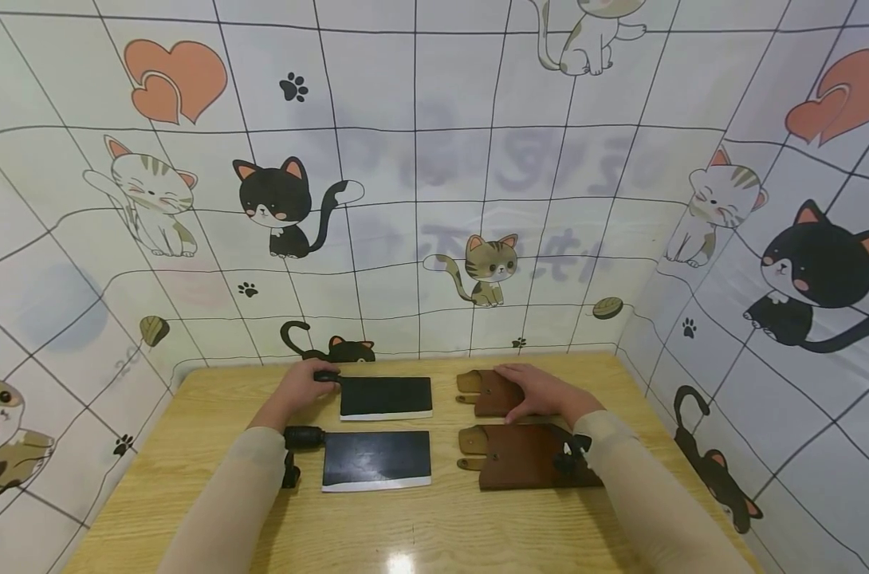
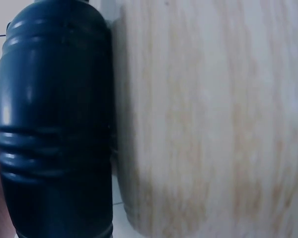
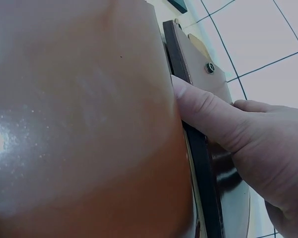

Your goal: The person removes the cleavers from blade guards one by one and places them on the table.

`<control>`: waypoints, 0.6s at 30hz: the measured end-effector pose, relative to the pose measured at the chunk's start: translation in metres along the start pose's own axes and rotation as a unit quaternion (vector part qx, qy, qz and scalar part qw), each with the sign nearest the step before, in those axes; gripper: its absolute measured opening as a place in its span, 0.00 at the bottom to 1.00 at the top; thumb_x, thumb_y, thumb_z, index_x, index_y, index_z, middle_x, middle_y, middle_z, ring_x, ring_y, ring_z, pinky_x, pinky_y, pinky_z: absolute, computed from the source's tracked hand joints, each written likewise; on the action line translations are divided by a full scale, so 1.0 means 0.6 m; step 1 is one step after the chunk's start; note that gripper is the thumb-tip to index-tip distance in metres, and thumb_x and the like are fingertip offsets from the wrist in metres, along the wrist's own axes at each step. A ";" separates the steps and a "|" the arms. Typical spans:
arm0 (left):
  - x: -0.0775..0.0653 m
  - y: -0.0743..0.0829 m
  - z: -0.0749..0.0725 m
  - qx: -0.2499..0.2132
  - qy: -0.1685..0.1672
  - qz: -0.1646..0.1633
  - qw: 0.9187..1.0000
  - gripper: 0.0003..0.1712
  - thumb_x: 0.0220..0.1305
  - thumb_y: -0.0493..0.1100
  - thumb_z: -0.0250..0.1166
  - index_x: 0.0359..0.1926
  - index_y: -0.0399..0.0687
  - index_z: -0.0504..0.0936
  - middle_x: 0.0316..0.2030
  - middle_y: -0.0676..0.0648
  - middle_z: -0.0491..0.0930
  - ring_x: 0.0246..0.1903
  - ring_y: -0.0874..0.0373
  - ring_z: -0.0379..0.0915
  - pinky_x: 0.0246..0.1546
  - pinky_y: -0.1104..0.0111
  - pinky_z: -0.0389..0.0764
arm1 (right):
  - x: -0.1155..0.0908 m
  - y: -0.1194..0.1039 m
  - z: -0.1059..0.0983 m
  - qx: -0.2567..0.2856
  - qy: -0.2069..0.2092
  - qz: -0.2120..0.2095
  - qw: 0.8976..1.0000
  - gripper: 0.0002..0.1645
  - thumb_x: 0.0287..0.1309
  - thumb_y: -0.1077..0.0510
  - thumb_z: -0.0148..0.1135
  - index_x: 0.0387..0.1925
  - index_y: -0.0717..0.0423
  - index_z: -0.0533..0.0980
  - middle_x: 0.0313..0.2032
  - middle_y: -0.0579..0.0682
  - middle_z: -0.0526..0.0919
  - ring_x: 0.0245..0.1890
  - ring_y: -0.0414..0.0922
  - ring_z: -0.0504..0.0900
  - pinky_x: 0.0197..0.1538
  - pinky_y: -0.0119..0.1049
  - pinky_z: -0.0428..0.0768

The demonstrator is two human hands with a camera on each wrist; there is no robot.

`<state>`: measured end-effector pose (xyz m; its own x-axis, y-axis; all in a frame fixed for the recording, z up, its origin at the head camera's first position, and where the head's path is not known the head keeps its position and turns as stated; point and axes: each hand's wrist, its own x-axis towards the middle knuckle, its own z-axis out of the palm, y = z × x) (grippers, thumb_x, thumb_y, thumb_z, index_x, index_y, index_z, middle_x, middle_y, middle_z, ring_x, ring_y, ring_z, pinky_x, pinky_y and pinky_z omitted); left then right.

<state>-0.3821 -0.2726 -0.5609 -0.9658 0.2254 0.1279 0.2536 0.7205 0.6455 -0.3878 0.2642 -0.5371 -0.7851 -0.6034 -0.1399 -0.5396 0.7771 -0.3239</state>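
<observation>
Two dark-bladed cleavers lie flat on the table with their handles to the left. My left hand (image 1: pixel 307 385) holds the black handle of the farther cleaver (image 1: pixel 386 396), thumb on the near side. The nearer cleaver (image 1: pixel 377 459) lies below it; its ridged black handle (image 2: pixel 54 119) fills the left of the left wrist view. To the right are two brown leather knife sheaths. Across the farther sheath (image 1: pixel 493 396), my right hand (image 1: pixel 545 392) grips its two long edges, thumb (image 3: pixel 208 106) at the near edge. My right forearm partly covers the nearer sheath (image 1: pixel 521 458).
The wooden table (image 1: pixel 406 534) ends at a back edge against a cat-printed cloth (image 1: pixel 406 175), which also hangs along both sides. Tan flaps (image 1: pixel 473 439) with straps stick out from the sheaths' left ends. The two sheaths lie close together.
</observation>
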 end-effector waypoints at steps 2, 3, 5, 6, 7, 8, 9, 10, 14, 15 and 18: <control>0.000 0.000 0.001 0.000 -0.001 -0.001 1.000 0.19 0.69 0.38 0.79 0.59 0.37 0.91 0.56 0.35 0.86 0.57 0.36 0.81 0.60 0.41 0.80 | 0.000 0.000 0.000 0.002 -0.002 0.000 1.000 0.70 0.56 0.38 0.87 0.86 0.64 0.58 0.82 0.69 0.62 0.81 0.70 0.61 0.78 0.67 0.64; 0.001 0.000 0.001 0.001 -0.002 -0.002 1.000 0.19 0.69 0.38 0.78 0.59 0.37 0.91 0.56 0.35 0.86 0.57 0.36 0.81 0.60 0.41 0.80 | 0.000 0.000 0.000 0.002 -0.003 0.001 1.000 0.70 0.56 0.38 0.87 0.86 0.63 0.58 0.82 0.68 0.62 0.81 0.70 0.60 0.78 0.67 0.64; 0.001 0.000 0.002 0.002 -0.002 -0.004 1.000 0.19 0.69 0.39 0.78 0.59 0.37 0.91 0.57 0.35 0.86 0.57 0.37 0.81 0.61 0.41 0.80 | 0.000 0.001 0.000 0.003 -0.002 0.003 1.000 0.70 0.56 0.37 0.87 0.86 0.63 0.59 0.82 0.68 0.62 0.82 0.69 0.61 0.78 0.67 0.64; 0.002 0.000 0.002 0.004 -0.003 -0.004 1.000 0.19 0.69 0.39 0.78 0.59 0.38 0.91 0.57 0.35 0.86 0.57 0.37 0.81 0.61 0.41 0.80 | 0.000 0.001 0.000 0.003 -0.002 0.005 1.000 0.71 0.55 0.37 0.87 0.86 0.63 0.59 0.82 0.68 0.62 0.82 0.69 0.61 0.78 0.67 0.64; 0.002 -0.001 0.003 0.005 -0.003 -0.004 1.000 0.19 0.69 0.39 0.78 0.59 0.38 0.91 0.57 0.36 0.86 0.57 0.36 0.81 0.61 0.41 0.80 | 0.000 0.002 0.000 0.004 -0.003 0.008 1.000 0.71 0.55 0.37 0.87 0.87 0.62 0.58 0.83 0.68 0.61 0.82 0.69 0.60 0.78 0.66 0.64; 0.003 -0.001 0.003 0.005 -0.004 -0.002 1.000 0.19 0.70 0.39 0.78 0.59 0.38 0.91 0.57 0.36 0.86 0.57 0.36 0.81 0.61 0.41 0.80 | 0.000 0.002 0.000 0.004 -0.002 0.009 1.000 0.71 0.55 0.37 0.87 0.87 0.62 0.59 0.83 0.67 0.61 0.82 0.69 0.60 0.78 0.66 0.64; 0.004 -0.001 0.003 0.007 -0.004 -0.001 1.000 0.19 0.70 0.39 0.78 0.59 0.38 0.91 0.57 0.36 0.86 0.58 0.36 0.81 0.61 0.41 0.80 | 0.000 0.003 0.000 0.004 -0.002 0.010 1.000 0.71 0.55 0.37 0.87 0.87 0.61 0.59 0.83 0.67 0.61 0.82 0.69 0.60 0.78 0.66 0.64; 0.005 -0.002 0.004 0.006 -0.003 0.000 1.000 0.19 0.69 0.39 0.78 0.59 0.38 0.91 0.57 0.36 0.86 0.58 0.36 0.81 0.61 0.41 0.80 | 0.000 0.003 -0.001 0.003 -0.001 0.010 1.000 0.71 0.54 0.36 0.87 0.86 0.61 0.59 0.83 0.67 0.61 0.82 0.69 0.60 0.78 0.67 0.64; 0.007 -0.002 0.004 0.004 0.000 0.001 1.000 0.20 0.68 0.39 0.79 0.59 0.38 0.91 0.57 0.36 0.86 0.58 0.36 0.81 0.61 0.41 0.80 | 0.000 0.005 -0.002 0.000 0.003 0.004 1.000 0.71 0.54 0.36 0.88 0.86 0.62 0.60 0.83 0.68 0.62 0.82 0.69 0.61 0.77 0.67 0.65; 0.007 -0.002 0.004 0.005 0.000 0.001 1.000 0.21 0.67 0.39 0.80 0.59 0.38 0.91 0.57 0.36 0.86 0.58 0.35 0.81 0.61 0.41 0.80 | 0.000 0.006 -0.003 0.001 0.004 0.003 1.000 0.71 0.54 0.36 0.88 0.86 0.62 0.60 0.83 0.68 0.61 0.82 0.69 0.61 0.78 0.67 0.65; 0.006 0.000 0.001 0.004 0.000 0.001 1.000 0.23 0.67 0.40 0.80 0.60 0.37 0.90 0.58 0.34 0.85 0.60 0.33 0.81 0.63 0.40 0.79 | -0.003 0.006 -0.005 0.002 0.012 -0.001 1.000 0.71 0.53 0.36 0.88 0.85 0.62 0.61 0.83 0.69 0.61 0.82 0.69 0.61 0.78 0.66 0.65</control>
<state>-0.3856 -0.2714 -0.5609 -0.9655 0.2264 0.1284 0.2551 0.7252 0.6396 -0.3894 0.2688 -0.5350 -0.7906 -0.6010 -0.1171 -0.5404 0.7748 -0.3282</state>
